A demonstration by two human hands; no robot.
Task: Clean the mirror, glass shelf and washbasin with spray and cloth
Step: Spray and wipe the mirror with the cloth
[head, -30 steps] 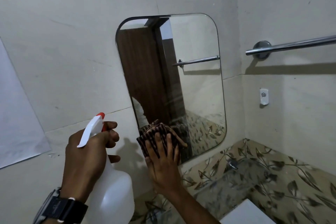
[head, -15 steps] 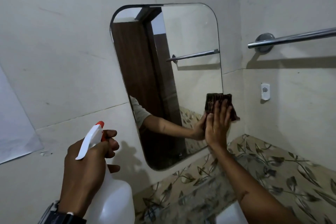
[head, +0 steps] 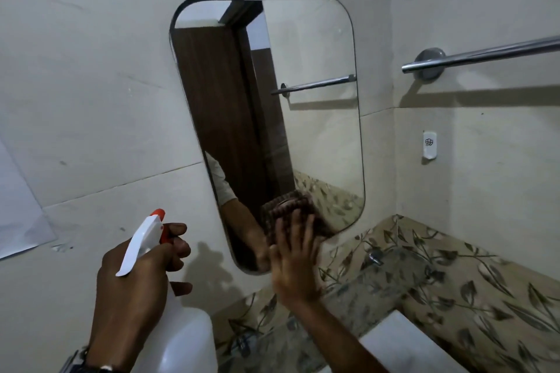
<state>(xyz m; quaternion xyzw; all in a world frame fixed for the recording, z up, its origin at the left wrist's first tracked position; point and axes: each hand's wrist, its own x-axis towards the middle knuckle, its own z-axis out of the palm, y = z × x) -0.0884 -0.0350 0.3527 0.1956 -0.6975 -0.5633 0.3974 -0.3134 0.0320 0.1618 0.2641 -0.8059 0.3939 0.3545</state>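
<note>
A rounded rectangular mirror [head: 309, 100] hangs on the pale wall. My right hand [head: 295, 263] lies flat against its lower edge and presses a dark brown ribbed cloth [head: 288, 209] onto the glass. The hand is motion-blurred. My left hand [head: 133, 288] grips a white spray bottle [head: 185, 342] with a white trigger head and orange nozzle, held left of the mirror and pointed up and right. A glass shelf [head: 391, 278] runs under the mirror along the leaf-patterned tiles. A white corner of the washbasin [head: 403, 342] shows at the bottom.
A chrome towel bar [head: 485, 53] sticks out of the right wall at head height. A small white wall hook [head: 429, 144] sits below it. A white sheet [head: 18, 209] is stuck to the left wall. A watch is on my left wrist.
My right hand has swept the cloth from the mirror's right edge down and left to its bottom edge. The left hand and bottle have stayed in place.
</note>
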